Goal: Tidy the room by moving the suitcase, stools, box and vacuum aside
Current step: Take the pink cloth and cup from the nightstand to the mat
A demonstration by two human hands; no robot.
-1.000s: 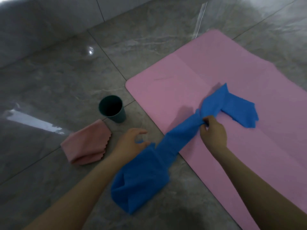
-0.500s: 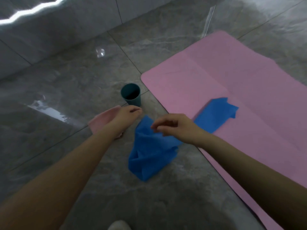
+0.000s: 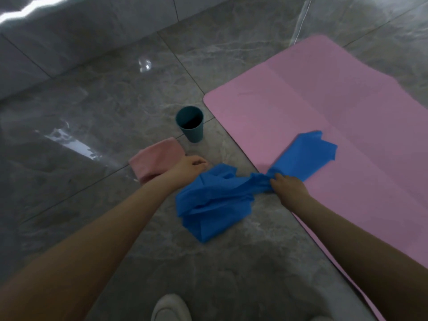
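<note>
Right hand (image 3: 288, 186) gripping bunched middle of blue cloth (image 3: 215, 200), gathering it off pink mat (image 3: 335, 107) onto floor. Left hand (image 3: 188, 165) hovering beside cloth, grip loosely curled, holding nothing. Suitcase, stools, box, vacuum not showing in view.

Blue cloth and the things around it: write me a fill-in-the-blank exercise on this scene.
1. The right hand grips the blue cloth, whose far end lies on the ____ mat.
2. The teal cup stands ____ on the floor.
3. The folded pink towel lies beside the ____ hand.

Missing words: pink; upright; left
</note>
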